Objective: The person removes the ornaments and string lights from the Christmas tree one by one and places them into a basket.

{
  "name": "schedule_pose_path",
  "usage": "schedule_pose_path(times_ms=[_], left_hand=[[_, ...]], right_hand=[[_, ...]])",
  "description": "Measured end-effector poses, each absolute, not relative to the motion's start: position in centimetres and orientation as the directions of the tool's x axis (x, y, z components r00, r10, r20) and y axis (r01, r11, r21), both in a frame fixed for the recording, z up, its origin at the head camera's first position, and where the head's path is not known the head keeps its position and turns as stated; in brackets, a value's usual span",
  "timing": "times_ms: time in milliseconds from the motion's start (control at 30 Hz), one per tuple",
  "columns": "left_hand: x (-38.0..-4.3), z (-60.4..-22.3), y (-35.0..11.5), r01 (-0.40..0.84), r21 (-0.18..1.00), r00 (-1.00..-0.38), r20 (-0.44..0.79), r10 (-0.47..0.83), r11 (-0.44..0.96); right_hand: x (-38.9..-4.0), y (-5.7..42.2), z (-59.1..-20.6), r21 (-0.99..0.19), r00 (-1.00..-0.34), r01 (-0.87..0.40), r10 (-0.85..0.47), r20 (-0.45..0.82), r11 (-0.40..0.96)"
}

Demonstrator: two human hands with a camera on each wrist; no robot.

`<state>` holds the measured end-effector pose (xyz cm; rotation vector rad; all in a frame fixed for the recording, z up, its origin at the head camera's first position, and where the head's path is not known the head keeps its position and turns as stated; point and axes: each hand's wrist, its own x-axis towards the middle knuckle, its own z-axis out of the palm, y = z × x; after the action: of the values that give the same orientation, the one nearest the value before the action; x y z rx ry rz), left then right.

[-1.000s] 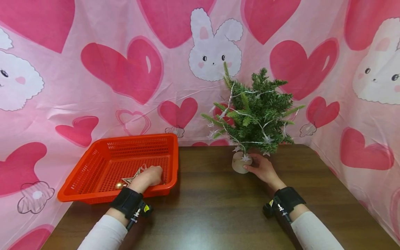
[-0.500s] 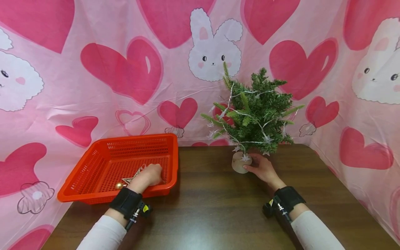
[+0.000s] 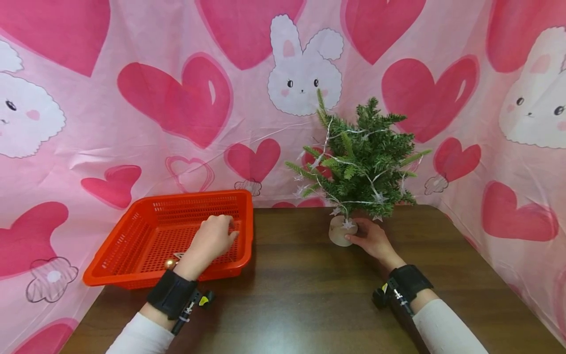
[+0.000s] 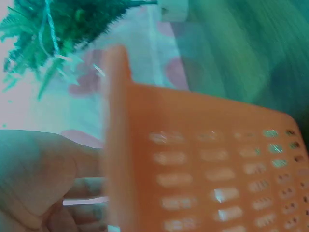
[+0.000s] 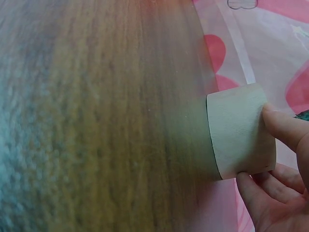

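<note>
My left hand [image 3: 213,236] is over the right part of a red plastic basket [image 3: 246,211], fingers bent downward and thumb apart. In the left wrist view the basket's wall [image 4: 193,113] hides the fingertips. A thin pale strip shows between the fingers, and I cannot tell whether they hold anything. A gold ball ornament [image 3: 170,264] and part of a gold star ornament [image 3: 179,255] show beside the left wrist. On the right, my right hand [image 3: 373,239] grips the round pale base [image 5: 241,133] of a small upright Christmas tree [image 3: 371,152], thumb and fingers on opposite sides.
A string of star lights [image 3: 373,184] winds round the branches. The brown wooden table [image 3: 292,290] extends between basket and tree. Behind both hangs a pink cloth [image 3: 261,123] with hearts and rabbits.
My left hand has risen from low in the basket, and its thumb now shows apart. More of the star is hidden behind the forearm. The right hand stays on the tree's base.
</note>
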<state>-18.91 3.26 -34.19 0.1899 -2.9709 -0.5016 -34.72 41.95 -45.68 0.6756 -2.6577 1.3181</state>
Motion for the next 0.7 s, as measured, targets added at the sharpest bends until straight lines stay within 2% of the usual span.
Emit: schedule_pose_path(times_ms=[233, 433, 567, 700], left_hand=[[-18.0, -32.7, 5.5, -0.007, 0.381, -0.956, 0.268, -0.117, 0.925], [-18.0, -32.0, 7.6, 0.124, 0.446, -0.905, 0.418, -0.084, 0.886], [-18.3, -32.3, 9.2, 0.255, 0.529, -0.862, 0.503, -0.058, 0.81], [-18.9, -32.9, 11.1, 0.345, 0.631, -0.856, 0.516, -0.043, 0.695]], right_hand=[[-34.6, 42.0, -45.6, -0.731, -0.897, -0.428, -0.346, 0.274, 0.532], [-34.7, 42.0, -45.7, -0.733, -0.9, -0.424, -0.339, 0.274, 0.533], [-34.7, 42.0, -45.8, -0.728, -0.898, -0.429, -0.341, 0.279, 0.534], [-34.8, 41.9, -45.7, -0.733, -0.896, -0.433, -0.34, 0.286, 0.525]])
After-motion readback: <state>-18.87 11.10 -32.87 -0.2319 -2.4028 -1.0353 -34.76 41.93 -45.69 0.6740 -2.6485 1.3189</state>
